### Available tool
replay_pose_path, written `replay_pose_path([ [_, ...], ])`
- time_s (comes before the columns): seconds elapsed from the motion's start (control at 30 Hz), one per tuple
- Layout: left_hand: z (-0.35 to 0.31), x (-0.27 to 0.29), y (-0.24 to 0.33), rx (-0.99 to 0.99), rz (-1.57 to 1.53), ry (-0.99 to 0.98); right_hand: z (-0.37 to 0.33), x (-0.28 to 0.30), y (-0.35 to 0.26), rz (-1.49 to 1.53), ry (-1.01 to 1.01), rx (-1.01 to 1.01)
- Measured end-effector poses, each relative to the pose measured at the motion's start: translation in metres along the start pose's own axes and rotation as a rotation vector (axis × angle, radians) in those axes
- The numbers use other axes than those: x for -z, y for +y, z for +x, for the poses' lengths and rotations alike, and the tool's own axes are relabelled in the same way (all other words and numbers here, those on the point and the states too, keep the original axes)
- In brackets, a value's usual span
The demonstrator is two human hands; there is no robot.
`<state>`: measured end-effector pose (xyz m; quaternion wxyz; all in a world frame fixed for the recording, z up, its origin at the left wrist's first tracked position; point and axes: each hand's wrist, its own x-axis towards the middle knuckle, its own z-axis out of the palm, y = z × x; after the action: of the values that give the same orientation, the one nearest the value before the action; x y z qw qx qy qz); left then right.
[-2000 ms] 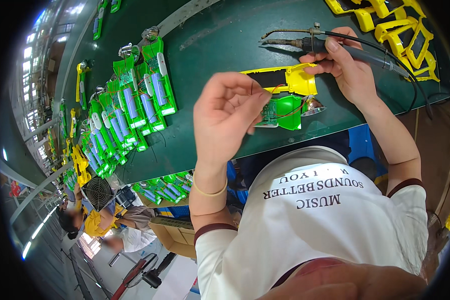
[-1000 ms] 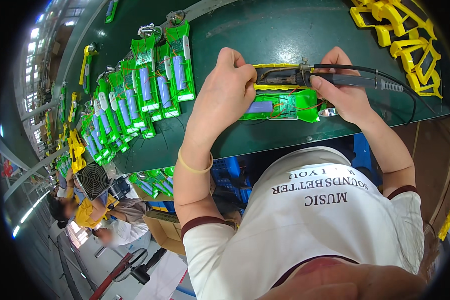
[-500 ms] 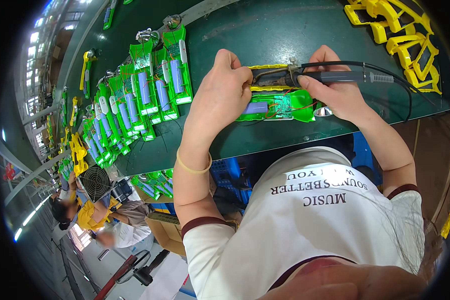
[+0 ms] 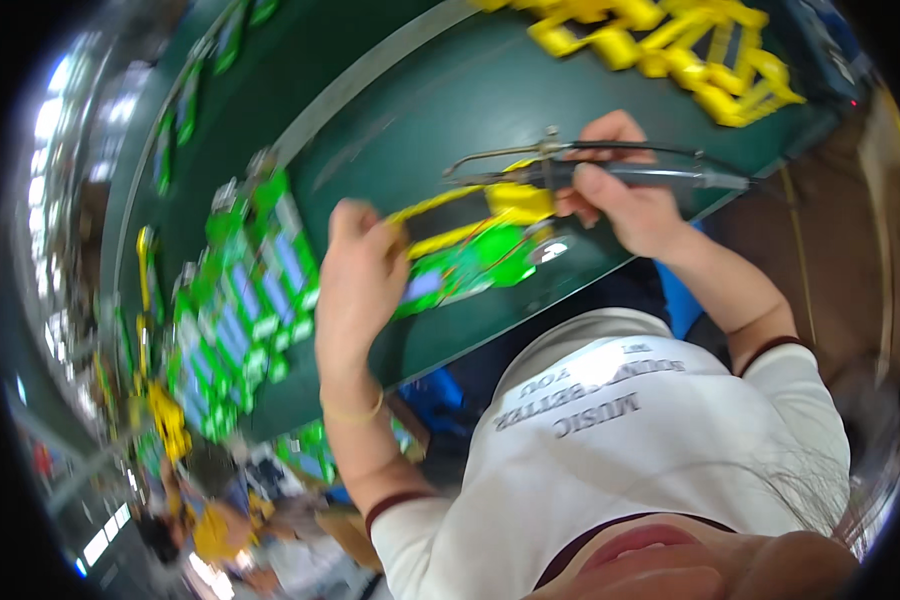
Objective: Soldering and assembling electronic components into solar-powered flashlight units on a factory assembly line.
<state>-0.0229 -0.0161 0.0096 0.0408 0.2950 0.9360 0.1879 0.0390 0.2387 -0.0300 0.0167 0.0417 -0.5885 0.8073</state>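
Note:
My right hand (image 4: 625, 195) grips a black soldering iron (image 4: 660, 174) fitted with a thin, curved metal solder-feed tube (image 4: 490, 158). The iron points left, above the far edge of a yellow plastic housing (image 4: 523, 203). My left hand (image 4: 360, 275) has its fingers closed on the left end of that housing. Right below lies a green plastic shell (image 4: 500, 262), with a purple-blue battery cell (image 4: 422, 288), thin red wires and a shiny round reflector (image 4: 552, 250) at its right end. Blur hides whether the iron's tip touches anything.
Green shells (image 4: 240, 300) with cells stand crowded at the left. Yellow housings (image 4: 670, 50) are heaped at the far right of the green table (image 4: 390, 140). A cable trails right from the iron. Blurred people (image 4: 220, 530) sit at the lower left.
The view has turned and is blurred. My hands are farther apart, and the iron has come out from within the yellow housing. The housing, still in my left hand, now shows more of itself.

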Motion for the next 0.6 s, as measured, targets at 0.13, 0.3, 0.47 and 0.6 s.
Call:
replay_pose_path([
  [0.13, -0.003, 0.003, 0.012, 0.130, -0.016, -0.082, -0.026, 0.052, -0.008, 0.039, 0.164, 0.309],
  [0.3, 0.000, 0.000, 0.015, 0.115, -0.024, -0.071, -0.054, 0.137, -0.043, -0.398, 0.493, 0.675],
  [0.47, 0.000, 0.001, 0.014, 0.091, -0.009, -0.049, -0.040, 0.218, -0.058, -0.626, 0.486, 0.759],
  [0.6, 0.000, 0.001, 0.016, 0.114, -0.029, -0.048, 0.001, 0.256, -0.097, -0.275, 0.595, 0.576],
])
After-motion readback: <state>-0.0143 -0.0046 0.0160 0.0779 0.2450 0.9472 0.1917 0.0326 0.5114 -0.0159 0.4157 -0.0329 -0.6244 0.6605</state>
